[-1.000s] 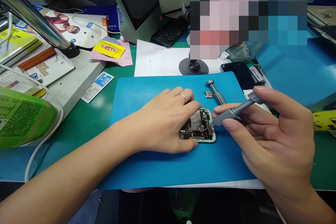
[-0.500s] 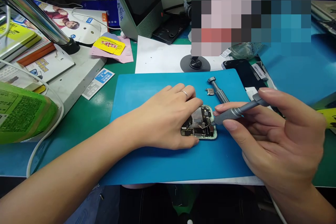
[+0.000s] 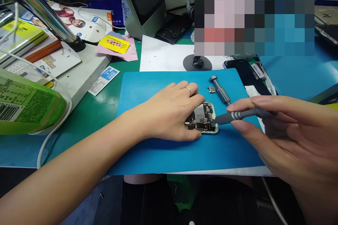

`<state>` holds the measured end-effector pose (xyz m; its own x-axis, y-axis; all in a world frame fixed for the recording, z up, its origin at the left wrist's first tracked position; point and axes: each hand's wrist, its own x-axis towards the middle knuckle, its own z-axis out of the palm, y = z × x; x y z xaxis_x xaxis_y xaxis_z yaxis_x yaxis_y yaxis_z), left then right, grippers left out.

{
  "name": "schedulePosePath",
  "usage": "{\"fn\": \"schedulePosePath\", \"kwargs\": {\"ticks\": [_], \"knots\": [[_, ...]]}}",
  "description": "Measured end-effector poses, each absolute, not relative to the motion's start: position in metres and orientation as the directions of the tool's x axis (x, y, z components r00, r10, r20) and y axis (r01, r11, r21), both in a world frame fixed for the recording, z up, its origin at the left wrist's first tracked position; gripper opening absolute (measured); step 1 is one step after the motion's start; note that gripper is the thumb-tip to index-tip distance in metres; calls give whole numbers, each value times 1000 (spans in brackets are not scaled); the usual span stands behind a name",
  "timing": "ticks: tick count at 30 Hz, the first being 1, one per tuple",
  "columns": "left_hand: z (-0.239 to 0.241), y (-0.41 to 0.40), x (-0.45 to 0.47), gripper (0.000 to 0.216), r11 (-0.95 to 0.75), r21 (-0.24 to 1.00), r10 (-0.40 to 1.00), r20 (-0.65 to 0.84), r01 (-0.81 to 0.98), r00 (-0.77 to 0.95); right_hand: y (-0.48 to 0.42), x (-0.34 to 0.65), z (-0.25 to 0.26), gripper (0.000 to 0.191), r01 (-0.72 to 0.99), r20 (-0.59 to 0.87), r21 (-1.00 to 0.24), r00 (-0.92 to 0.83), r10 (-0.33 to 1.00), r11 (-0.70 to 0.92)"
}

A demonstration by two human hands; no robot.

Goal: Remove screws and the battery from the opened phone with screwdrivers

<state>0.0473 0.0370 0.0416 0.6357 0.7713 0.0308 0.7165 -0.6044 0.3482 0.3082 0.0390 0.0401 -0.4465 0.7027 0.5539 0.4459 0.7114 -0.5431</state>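
An opened small device (image 3: 204, 119) with its circuit board showing lies on the blue mat (image 3: 158, 147). My left hand (image 3: 169, 112), a ring on one finger, rests over the device's left side and pins it down between thumb and fingers. My right hand (image 3: 287, 137) pinches a grey precision screwdriver (image 3: 239, 115), held almost level, its tip touching the board near the device's right edge. A second grey screwdriver (image 3: 220, 89) and a tiny metal part (image 3: 211, 89) lie on the mat just behind.
A white sheet (image 3: 163, 56) and a round grey stand base (image 3: 197, 63) sit behind the mat. A monitor (image 3: 144, 3) is further back. At left are a chrome lamp arm (image 3: 39, 7), a green packet (image 3: 26, 103), boxes and a white cable (image 3: 52, 130). A dark phone (image 3: 243, 72) lies at right.
My right hand has tilted the screwdriver flatter and dropped lower, the tip staying on the board. The view has shifted slightly; my left hand keeps holding the device.
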Motion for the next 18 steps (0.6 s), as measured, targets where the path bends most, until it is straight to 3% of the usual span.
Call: {"fn": "schedulePosePath", "kwargs": {"ticks": [4,9,18], "knots": [[41,37,47,55,-612,350,767,41,709,641,44,314,38,65,417,499,-538,-542,676,733],[40,37,48,52,-610,352,768,38,711,640,43,309,32,81,338,545,-517,-579,607,787],[40,36,47,49,-608,376,767,54,699,639,47,307,30,88,250,559,-510,-632,537,823]]}}
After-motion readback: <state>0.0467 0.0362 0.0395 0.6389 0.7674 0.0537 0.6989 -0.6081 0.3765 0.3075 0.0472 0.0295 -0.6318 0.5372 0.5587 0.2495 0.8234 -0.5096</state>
